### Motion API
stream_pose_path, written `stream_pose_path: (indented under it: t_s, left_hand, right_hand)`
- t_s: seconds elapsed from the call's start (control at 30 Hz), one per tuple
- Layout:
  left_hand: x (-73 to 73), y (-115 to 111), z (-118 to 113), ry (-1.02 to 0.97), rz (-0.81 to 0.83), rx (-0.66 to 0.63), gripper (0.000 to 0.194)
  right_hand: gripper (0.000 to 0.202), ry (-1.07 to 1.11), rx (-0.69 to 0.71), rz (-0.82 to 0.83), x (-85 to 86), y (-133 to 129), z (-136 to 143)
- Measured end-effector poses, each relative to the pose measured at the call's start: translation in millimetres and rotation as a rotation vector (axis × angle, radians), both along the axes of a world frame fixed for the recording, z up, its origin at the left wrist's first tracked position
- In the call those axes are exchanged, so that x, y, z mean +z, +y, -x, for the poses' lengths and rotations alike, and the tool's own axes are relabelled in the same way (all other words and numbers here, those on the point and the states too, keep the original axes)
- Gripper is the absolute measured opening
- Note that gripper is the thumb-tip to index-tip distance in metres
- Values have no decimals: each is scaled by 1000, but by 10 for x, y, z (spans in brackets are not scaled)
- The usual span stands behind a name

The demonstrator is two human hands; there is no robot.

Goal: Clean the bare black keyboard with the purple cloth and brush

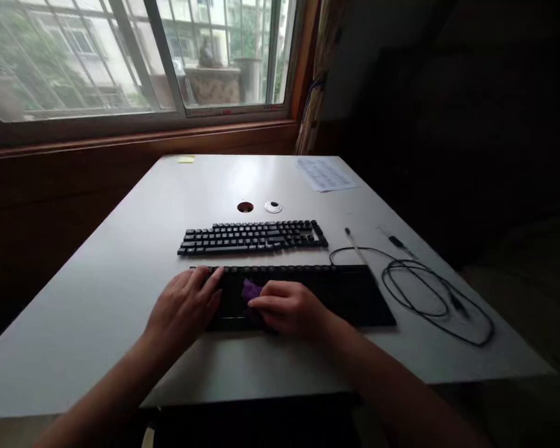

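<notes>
A black keyboard base [350, 297] lies flat near the front of the table, with one row of keys along its far edge and the rest of its face bare of keys. My left hand [180, 308] rests over its left end, fingers stretched out and touching the far key row. A crumpled purple cloth [251, 290] is pinched in my right hand [292, 306], pressed against the base left of its middle. My right fingers partly cover the cloth. Just behind the base, loose black keycaps [252, 239] sit grouped in keyboard order.
A black cable [401, 305] loops at the right, near a thin brush-like stick [354, 244] and a small dark tool [396, 242]. Farther back are a table hole [245, 207], a round cover [273, 207], printed papers [325, 174] and a yellow note [186, 160]. A window [224, 56] stands behind.
</notes>
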State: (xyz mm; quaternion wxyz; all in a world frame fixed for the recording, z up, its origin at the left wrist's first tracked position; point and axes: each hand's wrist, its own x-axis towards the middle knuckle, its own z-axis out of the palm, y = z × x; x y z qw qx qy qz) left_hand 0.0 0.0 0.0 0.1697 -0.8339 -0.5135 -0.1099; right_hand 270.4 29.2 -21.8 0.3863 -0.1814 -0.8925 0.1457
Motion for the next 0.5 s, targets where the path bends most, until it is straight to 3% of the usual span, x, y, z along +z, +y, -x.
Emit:
stream_pose_path:
  t_s: [0.5]
  left_hand:
    - [79, 67, -114, 144, 1, -16, 43]
  right_hand:
    - [21, -38, -10, -4, 32, 5, -12]
